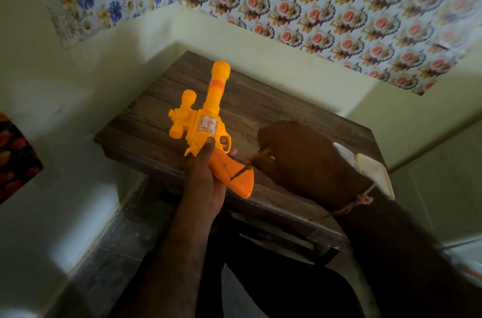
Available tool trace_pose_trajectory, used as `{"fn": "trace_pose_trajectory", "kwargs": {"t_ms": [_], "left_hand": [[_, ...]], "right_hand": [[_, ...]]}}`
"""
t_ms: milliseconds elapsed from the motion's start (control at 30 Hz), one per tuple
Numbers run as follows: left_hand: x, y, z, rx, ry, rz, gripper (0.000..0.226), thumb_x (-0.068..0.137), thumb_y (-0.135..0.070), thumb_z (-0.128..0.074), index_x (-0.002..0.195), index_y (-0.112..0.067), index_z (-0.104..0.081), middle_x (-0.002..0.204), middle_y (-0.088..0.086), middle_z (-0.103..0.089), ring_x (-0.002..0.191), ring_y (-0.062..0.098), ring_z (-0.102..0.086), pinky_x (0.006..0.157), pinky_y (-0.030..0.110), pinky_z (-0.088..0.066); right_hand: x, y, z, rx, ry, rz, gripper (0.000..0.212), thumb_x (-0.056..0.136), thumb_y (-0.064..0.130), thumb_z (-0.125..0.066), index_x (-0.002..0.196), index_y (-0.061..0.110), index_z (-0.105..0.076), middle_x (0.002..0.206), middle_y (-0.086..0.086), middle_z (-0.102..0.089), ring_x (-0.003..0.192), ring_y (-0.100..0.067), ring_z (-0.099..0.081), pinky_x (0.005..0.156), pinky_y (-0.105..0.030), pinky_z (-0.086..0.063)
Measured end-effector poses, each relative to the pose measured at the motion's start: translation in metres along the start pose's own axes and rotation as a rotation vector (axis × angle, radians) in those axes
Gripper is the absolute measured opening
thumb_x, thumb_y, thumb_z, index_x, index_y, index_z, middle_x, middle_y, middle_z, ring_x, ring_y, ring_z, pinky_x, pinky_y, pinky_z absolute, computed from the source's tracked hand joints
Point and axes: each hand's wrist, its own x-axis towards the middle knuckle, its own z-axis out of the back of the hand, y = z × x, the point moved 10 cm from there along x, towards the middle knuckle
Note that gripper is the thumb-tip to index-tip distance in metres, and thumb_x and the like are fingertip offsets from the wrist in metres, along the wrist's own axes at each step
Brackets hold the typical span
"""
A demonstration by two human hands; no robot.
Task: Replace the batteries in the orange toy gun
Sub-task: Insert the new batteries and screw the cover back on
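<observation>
The orange toy gun (206, 119) is held above the wooden table, barrel pointing away from me toward the wall. My left hand (202, 182) grips it around the handle, thumb up near the trigger guard. My right hand (300, 158) holds a thin screwdriver (251, 165) with a yellowish handle. Its dark tip touches the side of the darker orange handle (232, 174). No batteries are visible.
The dark wooden table (146, 119) stands in a corner between pale walls with floral wallpaper above. A white and cream box-like object (373, 171) lies at the table's right edge, partly behind my right wrist, which wears a thread.
</observation>
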Motion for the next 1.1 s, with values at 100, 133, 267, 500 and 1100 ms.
{"fn": "trace_pose_trajectory", "kwargs": {"t_ms": [100,133,267,500,1100], "left_hand": [[0.001,0.001,-0.001,0.011,0.022,0.001,0.07,0.079,-0.035,-0.07,0.143,-0.023,-0.045,0.132,0.016,-0.06,0.088,0.026,-0.07,0.063,0.037,-0.056],[0.002,0.002,-0.003,0.018,0.038,0.007,0.069,0.081,-0.034,-0.073,0.143,-0.022,-0.045,0.137,0.02,-0.056,0.088,0.026,-0.07,0.065,0.038,-0.055],[0.002,0.002,-0.002,0.034,0.037,0.002,0.056,0.09,-0.032,-0.066,0.142,-0.021,-0.048,0.137,0.02,-0.056,0.088,0.025,-0.07,0.076,0.045,-0.054],[0.0,0.003,-0.005,0.014,0.059,0.018,0.047,0.094,-0.029,-0.062,0.139,-0.025,-0.05,0.129,0.013,-0.063,0.098,0.029,-0.069,0.088,0.054,-0.054],[-0.003,-0.001,-0.008,0.041,0.056,-0.025,0.066,0.083,-0.035,-0.069,0.144,-0.025,-0.045,0.125,0.011,-0.059,0.092,0.026,-0.069,0.069,0.042,-0.056]], "right_hand": [[-0.001,0.005,-0.005,0.006,0.027,0.02,0.029,0.09,0.047,-0.051,0.102,0.021,-0.053,0.099,0.003,-0.059,0.088,-0.016,-0.056,0.074,-0.034,-0.051],[-0.002,0.007,-0.006,0.052,0.041,0.027,0.029,0.09,0.045,-0.053,0.109,0.023,-0.05,0.1,0.004,-0.058,0.087,-0.015,-0.056,0.072,-0.033,-0.05],[-0.003,0.009,-0.008,0.083,0.096,0.069,0.021,0.087,0.034,-0.062,0.092,0.028,-0.043,0.074,0.015,-0.043,0.069,-0.006,-0.046,0.056,-0.021,-0.034],[0.002,0.007,-0.003,0.033,0.037,0.062,0.025,0.088,0.046,-0.057,0.099,0.023,-0.056,0.087,0.006,-0.058,0.08,-0.012,-0.054,0.067,-0.029,-0.045],[0.011,0.005,0.001,-0.007,0.012,0.063,0.022,0.085,0.04,-0.062,0.091,0.02,-0.056,0.092,0.001,-0.056,0.085,-0.016,-0.054,0.072,-0.033,-0.048]]}}
